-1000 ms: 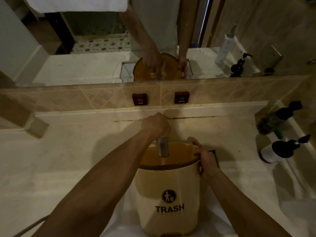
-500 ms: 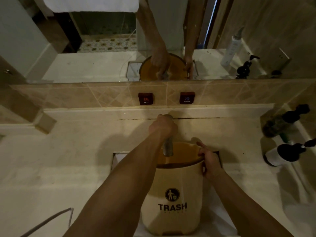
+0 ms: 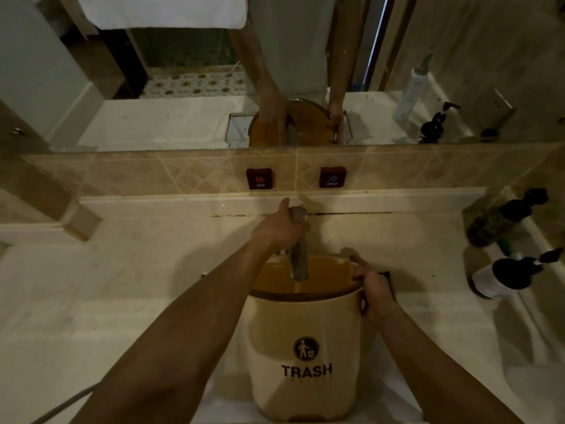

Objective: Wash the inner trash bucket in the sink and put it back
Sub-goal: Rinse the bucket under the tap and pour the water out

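A cream bucket [image 3: 305, 338] printed with TRASH and a bin symbol stands upright in the sink [image 3: 214, 390], its open mouth under the metal faucet spout [image 3: 298, 264]. My left hand [image 3: 279, 229] is wrapped around the faucet handle at the top of the tap. My right hand [image 3: 374, 290] grips the bucket's right rim, thumb over the edge. The inside of the bucket looks orange-brown; I cannot tell whether water is running.
HOT [image 3: 259, 178] and COLD [image 3: 332, 177] tags sit on the tiled backsplash under a mirror. Two dark pump bottles [image 3: 507, 275] stand on the counter at the right. A pale stone counter [image 3: 122, 286] spreads to the left; a thin hose [image 3: 65, 402] crosses its near left corner.
My left hand has shifted on the faucet handle, which now shows above the fingers. The view has drifted slightly; the bucket and my right hand stay put.
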### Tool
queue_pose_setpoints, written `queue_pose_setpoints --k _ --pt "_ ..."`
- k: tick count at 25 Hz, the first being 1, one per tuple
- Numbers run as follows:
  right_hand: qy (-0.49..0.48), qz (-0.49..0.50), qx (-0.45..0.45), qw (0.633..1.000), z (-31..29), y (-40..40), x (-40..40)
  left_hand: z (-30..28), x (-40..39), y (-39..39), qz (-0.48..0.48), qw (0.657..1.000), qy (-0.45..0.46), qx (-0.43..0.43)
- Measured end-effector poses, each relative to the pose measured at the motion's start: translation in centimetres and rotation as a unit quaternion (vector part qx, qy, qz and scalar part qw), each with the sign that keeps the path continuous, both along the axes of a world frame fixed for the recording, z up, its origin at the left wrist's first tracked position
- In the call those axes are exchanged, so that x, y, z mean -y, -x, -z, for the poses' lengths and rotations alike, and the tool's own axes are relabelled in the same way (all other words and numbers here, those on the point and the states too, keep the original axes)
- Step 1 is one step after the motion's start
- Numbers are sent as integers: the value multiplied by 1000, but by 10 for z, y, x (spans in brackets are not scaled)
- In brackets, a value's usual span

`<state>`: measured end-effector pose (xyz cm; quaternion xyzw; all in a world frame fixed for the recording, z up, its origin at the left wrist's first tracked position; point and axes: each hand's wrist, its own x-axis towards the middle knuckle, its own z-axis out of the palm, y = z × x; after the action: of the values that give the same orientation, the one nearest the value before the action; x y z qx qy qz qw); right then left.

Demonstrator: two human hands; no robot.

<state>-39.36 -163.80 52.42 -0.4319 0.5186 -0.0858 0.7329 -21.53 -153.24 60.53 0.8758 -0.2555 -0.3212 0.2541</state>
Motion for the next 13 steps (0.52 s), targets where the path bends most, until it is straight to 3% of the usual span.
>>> queue_pose_setpoints --k 3,13 --pt "4 -3 5 1000 1 1 -1 10 -17 -5 11 998 60 26" --pt "19 -17 -13 1000 3 0 1 16 -18 -5 66 996 49 -34"
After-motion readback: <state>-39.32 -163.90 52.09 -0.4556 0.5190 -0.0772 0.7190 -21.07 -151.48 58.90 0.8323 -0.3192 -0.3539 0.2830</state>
